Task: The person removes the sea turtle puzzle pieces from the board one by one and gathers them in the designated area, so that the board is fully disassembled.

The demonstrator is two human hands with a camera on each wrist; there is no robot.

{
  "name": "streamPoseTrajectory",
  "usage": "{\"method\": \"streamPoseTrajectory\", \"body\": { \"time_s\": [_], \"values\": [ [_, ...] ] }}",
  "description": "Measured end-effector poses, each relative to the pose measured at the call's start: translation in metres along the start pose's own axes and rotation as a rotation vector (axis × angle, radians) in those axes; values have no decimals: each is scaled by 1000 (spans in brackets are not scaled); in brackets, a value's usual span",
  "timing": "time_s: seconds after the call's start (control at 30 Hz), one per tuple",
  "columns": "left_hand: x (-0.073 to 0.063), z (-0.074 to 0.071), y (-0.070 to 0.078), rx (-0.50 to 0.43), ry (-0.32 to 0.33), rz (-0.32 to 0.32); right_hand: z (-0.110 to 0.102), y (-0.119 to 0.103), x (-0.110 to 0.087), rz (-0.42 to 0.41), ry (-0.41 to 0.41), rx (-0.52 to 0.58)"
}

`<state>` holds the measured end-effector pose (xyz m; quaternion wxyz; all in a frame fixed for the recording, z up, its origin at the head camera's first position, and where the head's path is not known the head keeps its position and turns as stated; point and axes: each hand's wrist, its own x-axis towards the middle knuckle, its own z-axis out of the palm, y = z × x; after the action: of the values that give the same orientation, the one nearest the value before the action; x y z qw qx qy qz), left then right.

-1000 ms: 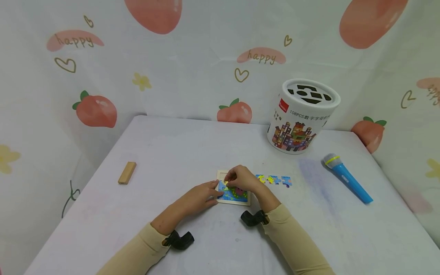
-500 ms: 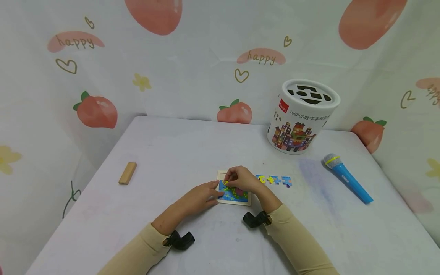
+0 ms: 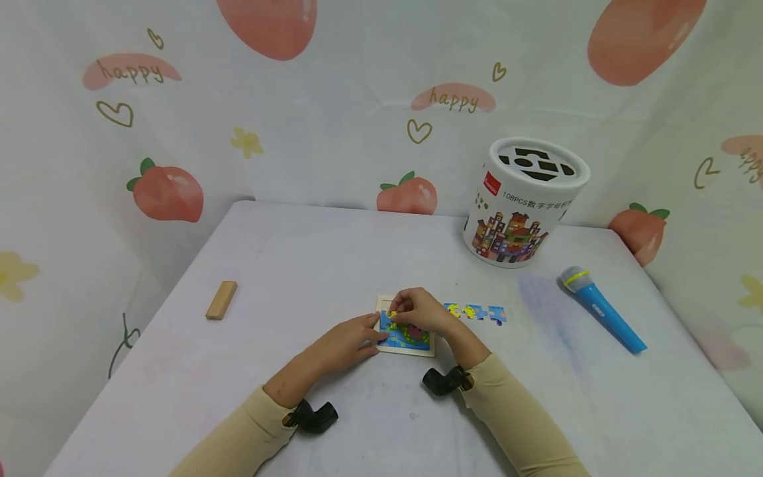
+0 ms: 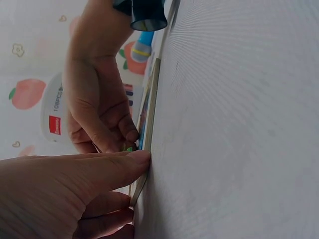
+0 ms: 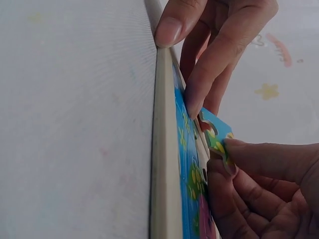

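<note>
While the right hand pinches a tilted puzzle piece over the tray, the left hand touching its rim with straightish fingers, a slipping pinch could drop the piece crooked.

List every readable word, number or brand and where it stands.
"happy": backdrop, twice in full, once partly
"108PCS数字字母": white tub, rest unclear
Red label on that tub: too blurred to read
Mark on blue microphone: too small to read

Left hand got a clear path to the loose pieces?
Probably not directly: the left hand is holding the frame, and the right hand sits between them and the loose pieces.
</note>
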<state>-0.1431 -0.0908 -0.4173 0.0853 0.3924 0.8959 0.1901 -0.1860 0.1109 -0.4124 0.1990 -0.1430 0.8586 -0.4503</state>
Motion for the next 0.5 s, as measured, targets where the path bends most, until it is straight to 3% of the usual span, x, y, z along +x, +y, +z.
{"method": "streamPoseTrajectory", "body": {
  "time_s": [0.5],
  "values": [
    [0,0,1,12,0,-13,-1,3,-2,79,-2,83]
  ]
}}
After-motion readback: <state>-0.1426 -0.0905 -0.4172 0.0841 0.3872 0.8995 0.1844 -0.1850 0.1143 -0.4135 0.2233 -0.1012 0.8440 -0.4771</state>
